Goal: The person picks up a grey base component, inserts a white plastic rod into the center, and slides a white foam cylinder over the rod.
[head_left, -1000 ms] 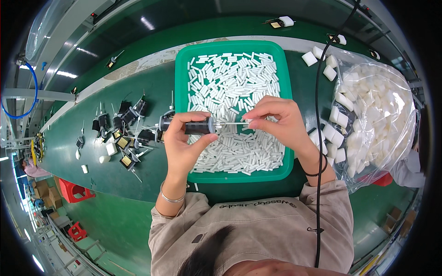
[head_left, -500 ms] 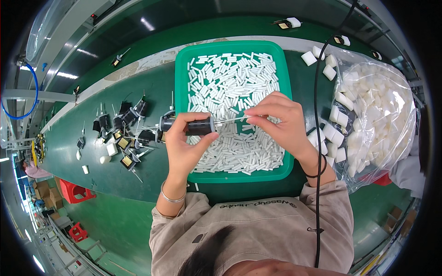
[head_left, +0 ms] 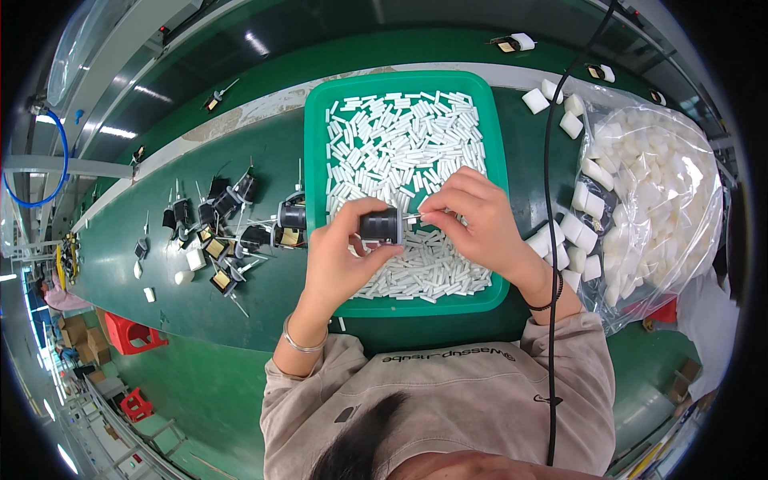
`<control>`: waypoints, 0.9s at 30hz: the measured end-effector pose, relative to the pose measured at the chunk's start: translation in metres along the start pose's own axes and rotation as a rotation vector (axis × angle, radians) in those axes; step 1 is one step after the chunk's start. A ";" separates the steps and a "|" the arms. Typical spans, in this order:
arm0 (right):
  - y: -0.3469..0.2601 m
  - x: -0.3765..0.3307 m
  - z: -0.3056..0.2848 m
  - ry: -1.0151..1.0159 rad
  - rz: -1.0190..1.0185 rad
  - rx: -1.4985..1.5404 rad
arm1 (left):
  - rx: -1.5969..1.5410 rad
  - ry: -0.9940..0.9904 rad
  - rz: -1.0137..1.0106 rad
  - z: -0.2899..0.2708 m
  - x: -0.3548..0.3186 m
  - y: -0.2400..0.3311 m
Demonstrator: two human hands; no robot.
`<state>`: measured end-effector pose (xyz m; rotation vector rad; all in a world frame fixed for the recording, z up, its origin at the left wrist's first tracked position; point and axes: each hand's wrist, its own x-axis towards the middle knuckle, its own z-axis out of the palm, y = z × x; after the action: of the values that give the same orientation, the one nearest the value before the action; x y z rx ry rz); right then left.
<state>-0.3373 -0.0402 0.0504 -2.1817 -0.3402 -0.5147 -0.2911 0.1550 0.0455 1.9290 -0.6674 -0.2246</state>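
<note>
In my left hand [head_left: 340, 248] is a black cylindrical part [head_left: 379, 226] with a grey end rim, gripped between thumb and fingers and held level over the tray. Thin pale leads stick out of its rim toward the right. The fingertips of my right hand [head_left: 472, 220] pinch a small white tube [head_left: 413, 217] at these leads, close to the rim; they hide most of it. Below both hands lies a green tray [head_left: 500, 168] filled with loose short white tubes [head_left: 400, 136].
Several similar black parts [head_left: 228, 196] with leads lie at the left on the green table [head_left: 180, 296]. A clear bag [head_left: 660, 192] of white blocks sits at the right, with loose white blocks [head_left: 588, 200] beside it. A black cable [head_left: 550, 240] hangs across the right side.
The black part in my left hand has moved right toward my right fingertips, so less of the leads shows between them. The parts on the far strip have shifted right.
</note>
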 end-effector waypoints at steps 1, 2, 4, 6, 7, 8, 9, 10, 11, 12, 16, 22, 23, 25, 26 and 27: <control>-0.001 0.000 0.000 -0.013 0.023 0.032 | -0.001 0.000 0.001 -0.002 0.000 0.000; -0.001 0.000 0.001 -0.014 0.023 0.030 | 0.138 0.012 0.087 -0.005 0.000 0.000; -0.002 -0.002 0.002 0.010 0.177 0.194 | 0.278 0.025 0.175 -0.008 0.001 0.003; -0.004 -0.002 0.000 0.013 0.168 0.206 | 0.379 0.133 0.352 -0.009 0.006 0.007; -0.005 -0.002 0.001 0.009 0.159 0.219 | 0.381 0.136 0.350 -0.008 0.005 0.004; -0.007 -0.001 0.002 0.006 0.156 0.221 | 0.141 0.116 0.298 -0.006 0.003 -0.002; -0.008 -0.001 0.003 0.022 0.110 0.192 | -0.098 0.096 0.244 -0.004 0.002 -0.005; -0.008 -0.001 0.003 0.039 0.068 0.158 | -0.101 0.096 0.244 -0.002 0.001 -0.005; -0.007 -0.001 0.004 0.039 0.069 0.156 | -0.158 0.107 0.218 0.001 0.000 -0.004; -0.007 -0.001 0.003 0.049 0.006 0.131 | -0.215 0.118 0.193 0.003 -0.002 -0.003; -0.003 -0.006 0.002 0.109 -0.246 -0.008 | -0.213 0.031 0.063 0.003 -0.003 0.001; 0.002 -0.017 -0.007 0.018 -0.559 -0.463 | -0.264 0.009 -0.019 0.011 -0.001 0.007; 0.002 -0.020 -0.011 0.017 -0.563 -0.478 | -0.277 -0.007 -0.036 0.013 0.000 0.010; 0.000 -0.022 -0.022 0.035 -0.499 -0.501 | -0.296 -0.038 -0.048 0.017 0.005 0.015; -0.003 -0.022 -0.031 0.037 -0.491 -0.516 | -0.303 -0.051 -0.040 0.018 0.008 0.016; -0.006 -0.022 -0.044 0.039 -0.347 -0.557 | -0.324 -0.034 -0.039 0.020 0.011 0.018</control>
<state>-0.3695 -0.0730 0.0687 -2.6552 -0.6181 -0.9313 -0.2971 0.1280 0.0539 1.6309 -0.5776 -0.3674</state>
